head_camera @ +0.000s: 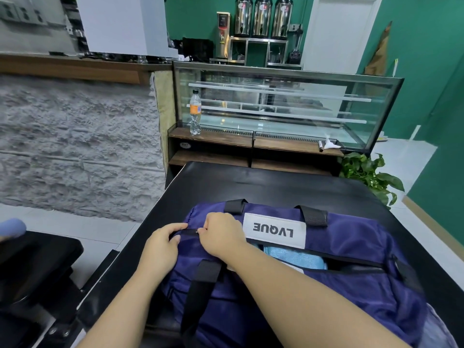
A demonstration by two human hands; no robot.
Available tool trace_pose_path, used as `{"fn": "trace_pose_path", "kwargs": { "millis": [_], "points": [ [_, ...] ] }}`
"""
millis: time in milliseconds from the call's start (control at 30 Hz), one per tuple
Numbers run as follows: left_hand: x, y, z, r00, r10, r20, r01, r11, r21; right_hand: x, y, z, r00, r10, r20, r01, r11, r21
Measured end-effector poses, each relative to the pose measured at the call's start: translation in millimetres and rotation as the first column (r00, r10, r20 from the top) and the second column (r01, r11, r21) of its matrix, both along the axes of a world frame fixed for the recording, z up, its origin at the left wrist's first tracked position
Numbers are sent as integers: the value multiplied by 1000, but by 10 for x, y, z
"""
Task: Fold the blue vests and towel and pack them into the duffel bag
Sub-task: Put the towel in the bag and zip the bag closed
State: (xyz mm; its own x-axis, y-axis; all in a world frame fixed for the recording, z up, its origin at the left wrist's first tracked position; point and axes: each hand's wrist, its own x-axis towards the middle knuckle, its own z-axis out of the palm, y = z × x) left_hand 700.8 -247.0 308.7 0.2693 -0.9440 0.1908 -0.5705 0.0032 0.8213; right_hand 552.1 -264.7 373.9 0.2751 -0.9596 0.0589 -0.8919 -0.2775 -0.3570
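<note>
Both hands work the duffel bag [288, 267] on the tabletop [251, 182]: left hand [160, 244] grips its soft end, right hand [221, 232] pinches the zipper pull [198, 231]. Folded blue towel [293, 257] shows inside; limp fabric needs bracing.

I see the navy duffel bag [351, 247] lying on the black table [276, 182]. My left hand [160, 249] grips the bag's left end while my right hand [221, 232] pinches the zipper pull [198, 231]. Light blue fabric [293, 257] shows through the unzipped opening. A bottle [195, 112] stands by the glass display case [288, 106].
</note>
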Motion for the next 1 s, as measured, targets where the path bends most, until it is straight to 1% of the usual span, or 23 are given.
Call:
{"fn": "trace_pose_path", "kwargs": {
  "millis": [67, 167, 333, 467, 633, 700, 733, 800, 833, 900, 967, 1000],
  "points": [
    [15, 25, -16, 997, 64, -47, -63, 998, 7, -145, 4, 23, 999, -34, 25, 33, 998, 53],
    [9, 49, -42, 994, 98, -46, -97, 995, 28, -413, 54, 66, 994, -78, 77, 67, 988, 137],
    [-25, 50, -21, 994, 105, -15, -104, 992, 70, -902, 227, 181, 972, -130, 197, 97, 981, 166],
    [-35, 41, -5, 992, 120, -25, -118, 990, 74, -1179, 368, 271, 954, -160, 252, 125, 980, 152],
    [-43, 79, 23, 992, 123, 15, -124, 988, 94, -1555, 514, 350, 947, -172, 271, 155, 984, 82],
    [-22, 81, 56, 991, 119, 64, -126, 985, 121, -1782, 558, 402, 937, -210, 280, 197, 978, 73],
    [-19, 78, 85, 985, 121, 125, -137, 983, 123, -1890, 583, 433, 929, -228, 292, 213, 974, 80],
    [-62, 62, 184, 956, 124, 267, -147, 987, 69, -2055, 627, 482, 915, -236, 327, 215, 972, 99],
    [-135, 67, 268, 948, 111, 300, -125, 992, 26, -2099, 645, 497, 908, -237, 345, 212, 971, 107],
    [-389, 106, 464, 960, 30, 278, -18, 999, -45, -2114, 674, 518, 895, -241, 375, 211, 970, 120],
    [-769, 196, 692, 964, -118, 240, 141, 987, -80, -2067, 696, 537, 896, -234, 378, 208, 972, 107],
    [-979, 257, 793, 950, -215, 226, 238, 968, -81, -2039, 708, 556, 898, -226, 379, 206, 974, 93]
  ]
}}
